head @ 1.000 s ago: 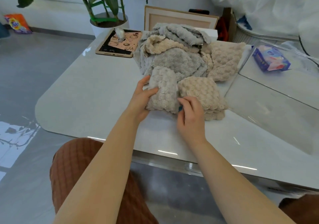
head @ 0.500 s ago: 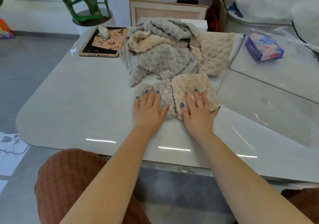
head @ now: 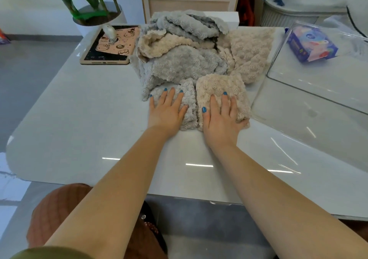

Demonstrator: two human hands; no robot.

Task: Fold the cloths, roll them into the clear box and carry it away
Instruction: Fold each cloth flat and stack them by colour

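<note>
Two folded fluffy cloths lie side by side on the white table (head: 79,131). My left hand (head: 167,109) rests flat, fingers spread, on the grey folded cloth (head: 189,99). My right hand (head: 221,115) presses flat on the beige folded cloth (head: 221,83), its outer fingers around the cloth's right edge. Behind them sits a heap of unfolded grey and beige cloths (head: 189,47). The clear box (head: 310,91) stands to the right of the cloths, close to the beige one.
A tablet in a pink cartoon case (head: 111,45) with a small pale object on it lies at the back left, near a potted plant (head: 93,5). A blue tissue pack (head: 312,45) shows through the clear box. A framed board (head: 189,1) stands behind the table.
One second ago both hands were folding the grey cloth beside the beige one. Both then pressed flat on the folded cloths and have hardly moved since; the camera has shifted slightly.
</note>
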